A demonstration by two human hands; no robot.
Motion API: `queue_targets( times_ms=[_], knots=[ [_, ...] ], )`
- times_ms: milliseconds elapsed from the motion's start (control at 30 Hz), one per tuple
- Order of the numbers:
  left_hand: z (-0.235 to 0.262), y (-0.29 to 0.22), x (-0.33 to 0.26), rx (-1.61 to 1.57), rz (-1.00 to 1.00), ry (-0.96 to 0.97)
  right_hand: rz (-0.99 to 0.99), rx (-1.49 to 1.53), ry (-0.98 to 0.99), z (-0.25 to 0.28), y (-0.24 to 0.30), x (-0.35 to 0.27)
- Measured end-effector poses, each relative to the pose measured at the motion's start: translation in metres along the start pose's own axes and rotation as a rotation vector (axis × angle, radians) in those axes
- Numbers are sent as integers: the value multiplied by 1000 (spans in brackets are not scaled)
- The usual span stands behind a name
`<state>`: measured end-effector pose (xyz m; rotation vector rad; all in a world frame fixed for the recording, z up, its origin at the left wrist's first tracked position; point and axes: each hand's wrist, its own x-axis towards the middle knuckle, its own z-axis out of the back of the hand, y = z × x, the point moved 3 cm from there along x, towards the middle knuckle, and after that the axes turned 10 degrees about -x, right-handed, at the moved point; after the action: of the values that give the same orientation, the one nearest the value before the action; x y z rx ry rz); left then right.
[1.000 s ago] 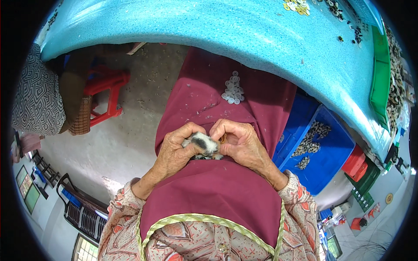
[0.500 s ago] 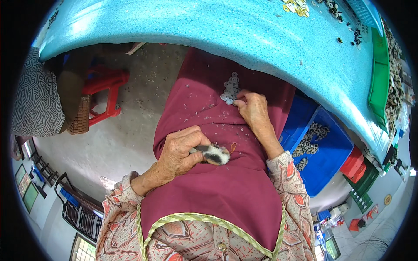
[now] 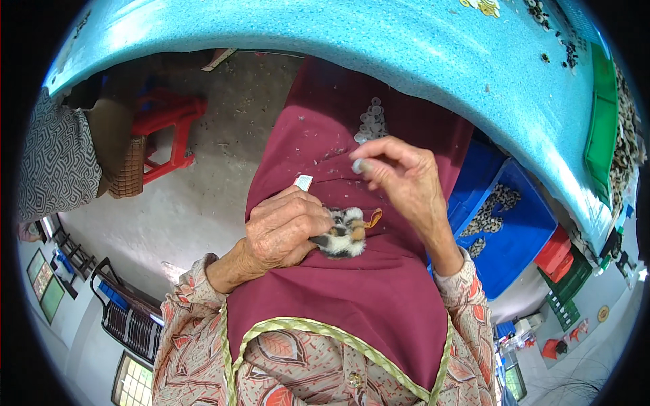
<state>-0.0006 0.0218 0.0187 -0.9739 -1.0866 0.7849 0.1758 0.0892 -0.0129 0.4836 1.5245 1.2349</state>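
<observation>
My left hand (image 3: 288, 229) is closed around a small furry plush piece (image 3: 349, 243) in white, black and tan, low over my lap. An orange-brown loop (image 3: 373, 218) sticks out on its right side, and a white tag (image 3: 303, 182) shows above my knuckles. Up and to the right, my right hand (image 3: 406, 172) pinches a small pale plastic disc (image 3: 357, 166) between thumb and fingertips. Beyond it, a little heap of clear round discs (image 3: 372, 122) lies on the maroon apron (image 3: 298, 145) across my knees. The inside of the plush piece is hidden.
A blue-covered table (image 3: 325, 34) curves across the far side, with small black parts (image 3: 571, 54) and a green tray (image 3: 601, 122). At right a blue bin (image 3: 521, 230) holds spotted furry pieces (image 3: 497, 203). A red stool (image 3: 177, 135) and a seated person's patterned clothing (image 3: 64, 155) are at left.
My right hand has come back from the disc heap toward the plush piece, carrying one disc. The left hand has turned the plush piece, and its white tag now shows.
</observation>
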Motion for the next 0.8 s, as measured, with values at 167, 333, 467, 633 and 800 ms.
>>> queue_targets(
  times_ms=[167,333,467,633,800],
  knots=[
    [1,-7,4,145,-68,16,73,-21,199,-29,6,-17],
    [2,-12,3,252,-71,3,-33,103,255,-28,8,-30],
    [2,-10,0,244,-69,-18,-89,242,260,-26,3,-35],
    [1,-7,0,204,-33,-39,-210,302,301,-20,-1,-37],
    [-1,-4,0,206,8,-76,-179,265,293,-16,-3,-36]
  ],
)
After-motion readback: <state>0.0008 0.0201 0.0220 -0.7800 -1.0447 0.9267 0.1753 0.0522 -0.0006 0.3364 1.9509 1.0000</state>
